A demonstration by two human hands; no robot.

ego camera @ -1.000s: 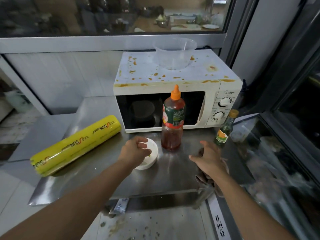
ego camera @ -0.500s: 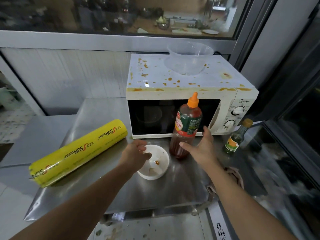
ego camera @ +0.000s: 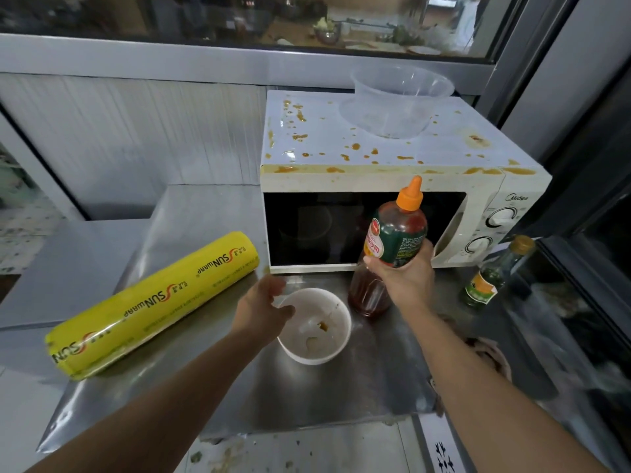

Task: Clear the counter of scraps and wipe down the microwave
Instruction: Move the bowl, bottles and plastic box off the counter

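The right hand [ego camera: 404, 278] grips a sauce bottle [ego camera: 392, 247] of red-brown sauce before the stained microwave [ego camera: 392, 172]. The left hand [ego camera: 261, 308] pinches the rim of a white bowl [ego camera: 316, 327] holding scraps on the steel counter [ego camera: 324, 394].
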